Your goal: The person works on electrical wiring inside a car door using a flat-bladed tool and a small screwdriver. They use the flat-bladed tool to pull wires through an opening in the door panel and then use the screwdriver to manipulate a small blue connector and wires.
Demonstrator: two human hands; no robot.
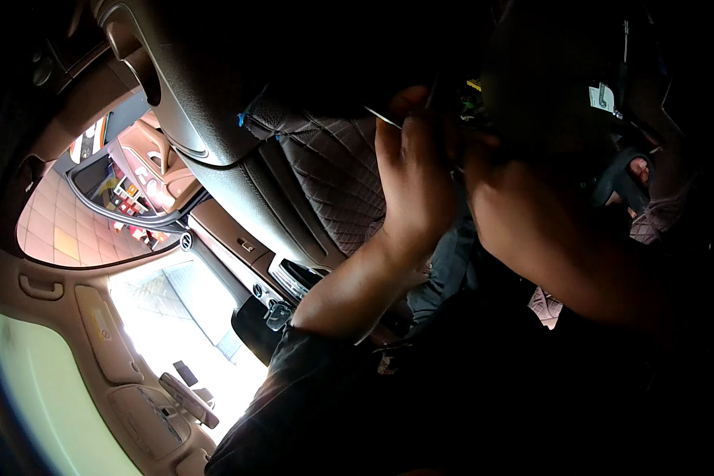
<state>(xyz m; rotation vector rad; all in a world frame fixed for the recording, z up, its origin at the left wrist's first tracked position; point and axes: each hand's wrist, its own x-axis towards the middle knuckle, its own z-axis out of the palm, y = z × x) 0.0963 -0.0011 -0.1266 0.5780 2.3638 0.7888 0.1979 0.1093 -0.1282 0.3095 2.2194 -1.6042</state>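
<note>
My left hand (412, 170) is closed, with thin pale, narrow pieces (383, 117) sticking up around its fingertips; what they are is unclear. My right hand (496, 190) is right beside it, fingers curled into shadow, so what it grips is hidden. Both are over a dark quilted car seat (321, 178). Just above my right hand, small yellow-green bits (474, 91) show in the dark, and a white tag (601, 97) lies farther right. A small blue piece (242, 119) is at the seat's upper-left edge.
A padded car panel (182, 103) runs along the left, with an open door window (55, 226), the windscreen (174, 309), rear-view mirror (186, 397) and roof lining (103, 373) beyond. A sandalled foot (635, 178) shows at the right.
</note>
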